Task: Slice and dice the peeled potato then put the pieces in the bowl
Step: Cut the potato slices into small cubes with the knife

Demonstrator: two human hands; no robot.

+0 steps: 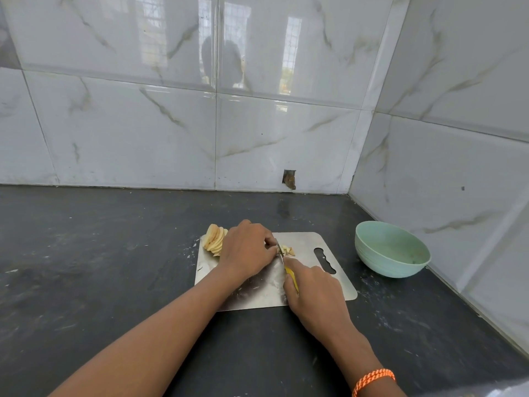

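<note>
A fanned stack of potato slices (pixel 214 239) is lying at the far left corner of the steel cutting board (pixel 310 247) on the dark desk (pixel 100 267). The left hand (pixel 247 250) is pressing down beside it, its grip curling onto a few slices at the blade. The right hand (pixel 313 287) is gripping the yellow-handled knife (pixel 289 273), clamped round its handle, with diced pieces (pixel 287 250) lying just past the blade. The green bowl (pixel 392 249) is sitting well right of the board.
</note>
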